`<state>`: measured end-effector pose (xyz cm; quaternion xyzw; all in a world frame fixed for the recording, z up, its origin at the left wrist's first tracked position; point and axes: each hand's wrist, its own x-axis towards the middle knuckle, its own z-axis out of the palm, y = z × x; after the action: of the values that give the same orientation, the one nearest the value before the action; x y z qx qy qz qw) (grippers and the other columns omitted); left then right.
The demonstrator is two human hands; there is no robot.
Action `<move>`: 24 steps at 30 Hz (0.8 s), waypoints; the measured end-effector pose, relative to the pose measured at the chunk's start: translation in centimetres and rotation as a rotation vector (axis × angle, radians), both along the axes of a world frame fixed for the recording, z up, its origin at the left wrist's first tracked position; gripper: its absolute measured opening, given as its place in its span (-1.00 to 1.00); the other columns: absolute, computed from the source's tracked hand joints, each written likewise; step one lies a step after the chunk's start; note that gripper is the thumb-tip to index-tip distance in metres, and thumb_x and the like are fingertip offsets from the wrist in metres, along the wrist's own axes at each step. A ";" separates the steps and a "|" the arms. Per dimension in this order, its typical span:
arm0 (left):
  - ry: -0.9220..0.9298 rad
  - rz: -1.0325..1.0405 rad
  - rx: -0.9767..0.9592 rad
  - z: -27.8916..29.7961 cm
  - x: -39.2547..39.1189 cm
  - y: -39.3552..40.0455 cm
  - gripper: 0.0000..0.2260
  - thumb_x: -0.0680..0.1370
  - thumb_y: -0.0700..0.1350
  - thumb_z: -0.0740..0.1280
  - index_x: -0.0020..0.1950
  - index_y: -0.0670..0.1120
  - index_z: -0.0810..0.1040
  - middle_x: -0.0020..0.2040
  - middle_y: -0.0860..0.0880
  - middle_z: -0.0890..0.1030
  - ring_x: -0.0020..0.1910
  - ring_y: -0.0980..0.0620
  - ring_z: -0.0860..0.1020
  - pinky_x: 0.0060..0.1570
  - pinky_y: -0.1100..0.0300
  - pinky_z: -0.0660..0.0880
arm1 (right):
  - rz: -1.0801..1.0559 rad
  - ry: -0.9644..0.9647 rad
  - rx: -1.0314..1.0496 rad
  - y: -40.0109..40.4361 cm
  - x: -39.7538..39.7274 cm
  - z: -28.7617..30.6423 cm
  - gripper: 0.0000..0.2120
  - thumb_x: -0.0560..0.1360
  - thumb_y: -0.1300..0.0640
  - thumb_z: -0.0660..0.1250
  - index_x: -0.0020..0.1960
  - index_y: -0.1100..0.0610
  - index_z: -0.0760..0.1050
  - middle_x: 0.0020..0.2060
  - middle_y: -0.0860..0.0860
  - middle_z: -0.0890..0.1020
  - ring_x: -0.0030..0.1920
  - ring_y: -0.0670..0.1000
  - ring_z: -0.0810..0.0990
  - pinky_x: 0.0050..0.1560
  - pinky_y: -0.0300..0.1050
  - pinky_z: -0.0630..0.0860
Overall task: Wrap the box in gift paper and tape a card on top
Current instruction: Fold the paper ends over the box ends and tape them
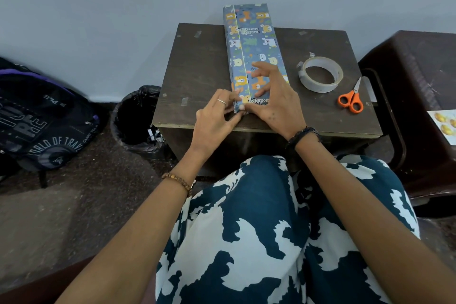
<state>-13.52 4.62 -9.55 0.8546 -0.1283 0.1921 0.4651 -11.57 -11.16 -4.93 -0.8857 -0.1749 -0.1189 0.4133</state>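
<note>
A long narrow box (251,42) covered in blue animal-print gift paper lies lengthwise on the small dark table (197,69), its far end past the table's back edge. My left hand (214,118) pinches the paper at the box's near left corner, fingers curled on the fold. My right hand (274,96) rests on the near end, thumb pressing the near edge, its other fingers spread and lifted over the top. A tape roll (320,74) lies right of the box. A card with gold shapes (444,126) shows at the right edge.
Orange-handled scissors (351,99) lie at the table's right front. A black bin (138,118) stands left of the table, a dark backpack (42,121) further left. A brown plastic stool (419,81) stands to the right. My patterned lap is below.
</note>
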 end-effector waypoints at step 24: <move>0.104 -0.001 -0.055 2.3 0.3 0.0 -0.93 0.52 -0.11 0.36 -0.11 -0.10 0.53 -0.09 0.14 0.60 -0.08 0.28 0.59 -0.01 0.08 0.56 | -0.178 -0.011 0.424 -5.4 -2.7 -0.5 -0.81 0.55 0.39 0.18 0.09 0.22 0.46 -0.01 0.02 0.60 0.04 -0.19 0.57 0.15 -0.33 0.44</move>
<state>-13.20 4.61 -7.24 0.8503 -0.0990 0.1505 0.4945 -14.25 -16.51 -5.45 -0.7905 -0.0693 -0.1939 0.5768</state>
